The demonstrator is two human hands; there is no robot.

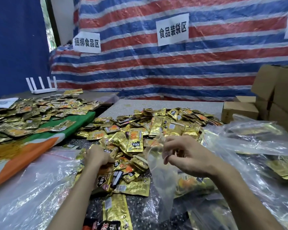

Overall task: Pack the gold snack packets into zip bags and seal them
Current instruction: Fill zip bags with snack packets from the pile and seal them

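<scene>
- A heap of gold packets (156,127) is seen loose on the desk (173,103); most of the packing is judged left to do.
- Filled bags (256,140), gold showing through the plastic, are piled at the right; whether they are sealed cannot be told.
- A clear bag (158,170) is pinched at its mouth by the right grip (186,158); it appears empty or nearly so.
- The left grip (96,156) is curled round packets at the heap's near edge.
- A second heap (32,117) is spread on a green-and-orange cloth (86,118) at the left, with flat bags (32,188) lying in front of it.
</scene>
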